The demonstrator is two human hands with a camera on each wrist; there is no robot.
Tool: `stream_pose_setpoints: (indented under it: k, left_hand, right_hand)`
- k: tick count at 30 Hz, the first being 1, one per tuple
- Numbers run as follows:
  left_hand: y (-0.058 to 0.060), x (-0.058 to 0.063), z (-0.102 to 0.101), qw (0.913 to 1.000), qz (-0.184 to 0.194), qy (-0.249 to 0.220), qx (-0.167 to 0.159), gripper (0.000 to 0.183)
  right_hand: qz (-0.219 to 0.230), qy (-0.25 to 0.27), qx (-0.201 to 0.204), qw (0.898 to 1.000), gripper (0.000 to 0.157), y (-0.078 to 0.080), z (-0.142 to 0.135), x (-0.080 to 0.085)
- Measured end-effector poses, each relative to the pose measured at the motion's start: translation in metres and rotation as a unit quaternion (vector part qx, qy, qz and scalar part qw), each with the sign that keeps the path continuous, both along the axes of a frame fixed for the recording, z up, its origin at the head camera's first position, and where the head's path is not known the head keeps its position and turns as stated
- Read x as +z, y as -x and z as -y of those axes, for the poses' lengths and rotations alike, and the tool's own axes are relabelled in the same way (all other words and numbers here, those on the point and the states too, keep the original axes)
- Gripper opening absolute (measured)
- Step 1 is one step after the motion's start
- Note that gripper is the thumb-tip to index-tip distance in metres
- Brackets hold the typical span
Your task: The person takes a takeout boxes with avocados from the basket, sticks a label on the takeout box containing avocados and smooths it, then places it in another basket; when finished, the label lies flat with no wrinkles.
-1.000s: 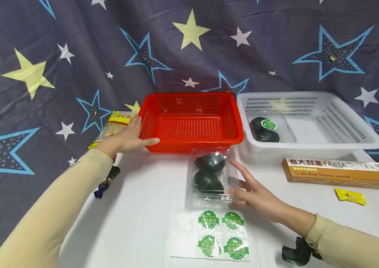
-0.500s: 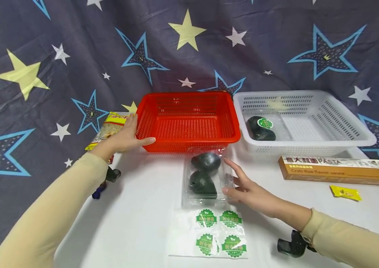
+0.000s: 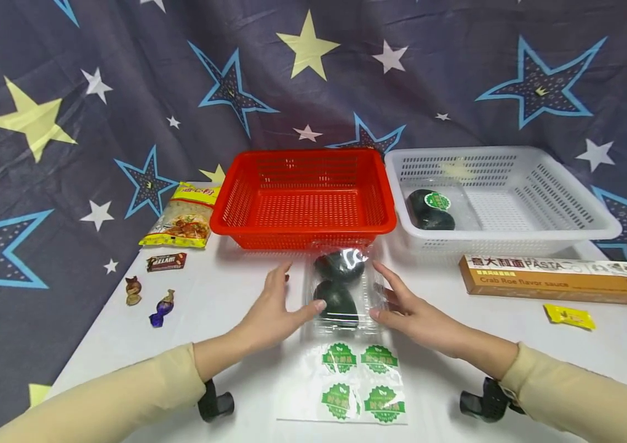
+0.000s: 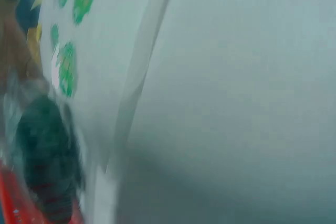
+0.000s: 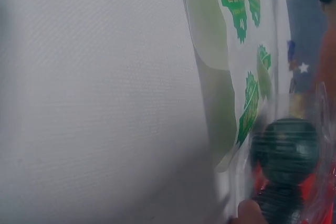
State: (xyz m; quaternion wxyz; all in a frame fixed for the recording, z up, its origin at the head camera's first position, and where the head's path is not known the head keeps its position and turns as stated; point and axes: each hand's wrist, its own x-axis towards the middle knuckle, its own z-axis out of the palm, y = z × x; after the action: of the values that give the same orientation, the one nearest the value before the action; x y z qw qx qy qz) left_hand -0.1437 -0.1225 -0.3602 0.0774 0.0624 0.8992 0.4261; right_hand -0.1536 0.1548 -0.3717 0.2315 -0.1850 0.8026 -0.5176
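Observation:
A clear plastic box [image 3: 341, 329] with two dark green, avocado-like fruits [image 3: 336, 300] inside lies in the middle of the white table in the head view. To its left is my left hand [image 3: 271, 311], fingers spread, the thumb tip over the box's left edge. My right hand [image 3: 421, 317] lies along the right side, thumb and index finger extended at the box's edge; its other fingers are partly hidden. Just in front of the box is a sheet of green round stickers [image 3: 360, 384]. In the right wrist view a fingertip [image 5: 249, 213] shows beside the box. The left wrist view is blurred.
Behind the box stands a red basket [image 3: 302, 229]; right of it, a white basket [image 3: 512, 235] holds a stickered box [image 3: 465, 212]. A pasta box [image 3: 557, 280] and yellow packet [image 3: 570, 317] lie right. Left are a yellow food bag [image 3: 180, 218] and several wrapped sweets [image 3: 166, 263].
My left hand has left the red basket's left side and come down and right to the plastic box. The basket's left end sits slightly nearer me. My right hand has stayed beside the box.

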Motion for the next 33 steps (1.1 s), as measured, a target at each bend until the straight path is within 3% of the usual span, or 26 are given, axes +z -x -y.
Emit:
stream_pose_setpoints:
  k: [4,8,13,17,20,27,33]
  left_hand:
    - [0.000,-0.013,-0.008,0.9958,0.070,-0.050,-0.032,0.110]
    - [0.004,-0.018,-0.009,0.9890,0.108,-0.090,-0.046,0.113]
    - [0.006,-0.017,-0.008,0.9852,0.120,-0.108,-0.058,0.112]
    - [0.007,-0.017,-0.008,0.9818,0.125,-0.128,-0.063,0.111]
    - [0.008,-0.018,-0.007,0.9782,0.140,-0.139,-0.065,0.111]
    - [0.009,-0.017,-0.007,0.9703,0.160,-0.164,-0.077,0.109]
    - [0.007,-0.012,-0.006,0.9687,0.155,-0.177,-0.080,0.098]
  right_hand:
    - [-0.006,-0.004,0.009,1.000,0.081,0.002,0.000,-0.001]
    - [-0.014,-0.001,0.009,1.000,0.081,0.011,-0.001,0.001]
    - [0.019,0.055,-0.040,0.997,0.076,0.047,0.004,0.003]
    - [0.076,0.125,-0.068,0.987,0.054,0.080,0.012,-0.002]
    - [0.114,0.145,-0.086,0.979,0.038,0.093,0.017,-0.005]
    - [0.151,0.099,-0.096,0.979,0.034,0.096,0.018,-0.008]
    - [0.162,0.117,-0.089,0.976,0.025,0.091,0.007,-0.006]
